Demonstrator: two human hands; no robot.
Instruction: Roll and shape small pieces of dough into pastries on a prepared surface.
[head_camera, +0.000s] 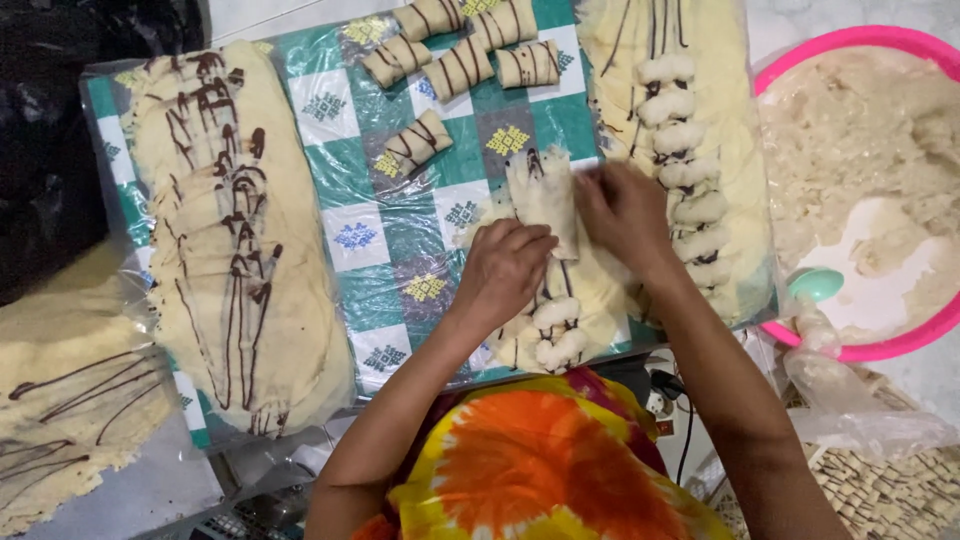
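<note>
Both my hands press on a pale thin wrapper (541, 192) that is folded into a roll on the green patterned cloth (380, 240). My left hand (503, 272) holds its near left edge, and my right hand (623, 212) pinches its right side. Dark chocolate streaks show at the roll's top end. Just below my left hand lie banana pieces (556, 330) on another wrapper. Several finished rolls (460, 55) with chocolate lines rest at the far end of the cloth, and one (418, 142) sits apart nearer to me.
A stack of wrappers streaked with chocolate (225, 240) lies at the left, more at the lower left (70, 400). A row of banana pieces (680, 160) sits on wrappers at the right. A pink basin (850, 45) of pale batter holds a green ladle (815, 285).
</note>
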